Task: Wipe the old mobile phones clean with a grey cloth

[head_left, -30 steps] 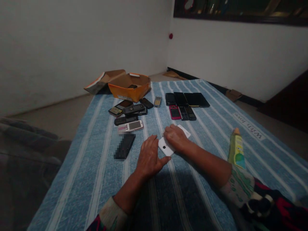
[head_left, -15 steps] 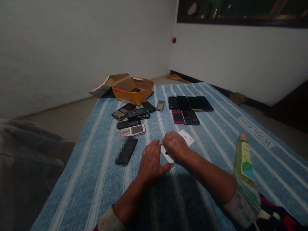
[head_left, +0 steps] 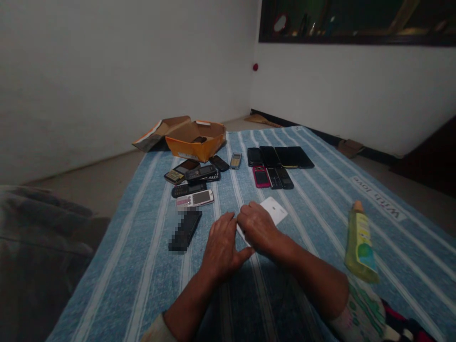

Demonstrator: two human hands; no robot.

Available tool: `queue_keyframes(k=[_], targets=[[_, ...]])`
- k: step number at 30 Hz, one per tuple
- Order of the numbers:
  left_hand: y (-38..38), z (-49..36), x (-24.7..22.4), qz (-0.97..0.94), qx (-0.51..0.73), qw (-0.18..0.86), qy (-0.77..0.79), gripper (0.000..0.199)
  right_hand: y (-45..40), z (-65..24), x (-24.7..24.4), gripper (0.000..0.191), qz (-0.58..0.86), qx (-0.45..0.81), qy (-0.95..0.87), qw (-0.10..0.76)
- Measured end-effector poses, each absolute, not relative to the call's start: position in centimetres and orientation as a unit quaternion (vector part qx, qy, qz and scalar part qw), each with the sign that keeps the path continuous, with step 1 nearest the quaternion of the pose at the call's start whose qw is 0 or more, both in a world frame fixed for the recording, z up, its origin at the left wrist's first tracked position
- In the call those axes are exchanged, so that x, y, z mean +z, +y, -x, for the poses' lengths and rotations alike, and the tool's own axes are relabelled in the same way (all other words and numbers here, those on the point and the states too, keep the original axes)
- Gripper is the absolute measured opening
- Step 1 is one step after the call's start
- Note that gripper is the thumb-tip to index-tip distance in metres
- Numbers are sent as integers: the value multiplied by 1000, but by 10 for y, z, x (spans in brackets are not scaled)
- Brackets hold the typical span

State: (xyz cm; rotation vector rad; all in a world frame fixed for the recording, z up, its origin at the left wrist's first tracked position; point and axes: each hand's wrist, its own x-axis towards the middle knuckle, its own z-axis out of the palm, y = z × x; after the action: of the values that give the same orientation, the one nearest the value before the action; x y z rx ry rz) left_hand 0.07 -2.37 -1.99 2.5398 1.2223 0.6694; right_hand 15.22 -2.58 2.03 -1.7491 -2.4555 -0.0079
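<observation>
A white flat rectangular thing, perhaps a phone [head_left: 273, 209], lies on the blue striped cloth [head_left: 142, 285], its near part beneath my hands. My left hand [head_left: 223, 244] rests at its left edge, thumb stretched along the near end and fingers spread a little. Over its middle, my right hand [head_left: 257, 227] is closed; what its fingertips pinch, if anything, is hidden. Left of my hands lies a black phone [head_left: 188, 228], partly pixelated. Beyond it are a white and pink phone [head_left: 195, 198] and several dark keypad phones [head_left: 188, 189].
An open orange box [head_left: 199, 148] with a dark item inside stands at the back left. At the back right, black phones [head_left: 270, 156] lie in a row behind a pink phone [head_left: 261, 176] and two keypad phones. A yellow-green bottle [head_left: 361, 247] lies at right.
The view has tilted slightly up. My right hand has shifted a little over the white thing and now covers more of its near part. My left hand stays beside it.
</observation>
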Motion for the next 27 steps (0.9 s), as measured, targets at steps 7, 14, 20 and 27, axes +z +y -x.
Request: queue_keyframes(k=[7, 14, 20, 27], targets=[[-25, 1, -14, -871, 220, 130, 421, 62, -17, -190, 20, 19, 681, -46, -729, 50], [-25, 1, -16, -867, 204, 119, 438, 65, -16, -192, 13, 19, 679, -51, -728, 73], [-27, 3, -19, -876, 216, 107, 419, 62, -21, -190, 7, 20, 657, -50, -744, 109], [-29, 4, -12, -872, 198, 132, 428, 57, -21, -197, -1, 20, 635, -39, -757, 149]])
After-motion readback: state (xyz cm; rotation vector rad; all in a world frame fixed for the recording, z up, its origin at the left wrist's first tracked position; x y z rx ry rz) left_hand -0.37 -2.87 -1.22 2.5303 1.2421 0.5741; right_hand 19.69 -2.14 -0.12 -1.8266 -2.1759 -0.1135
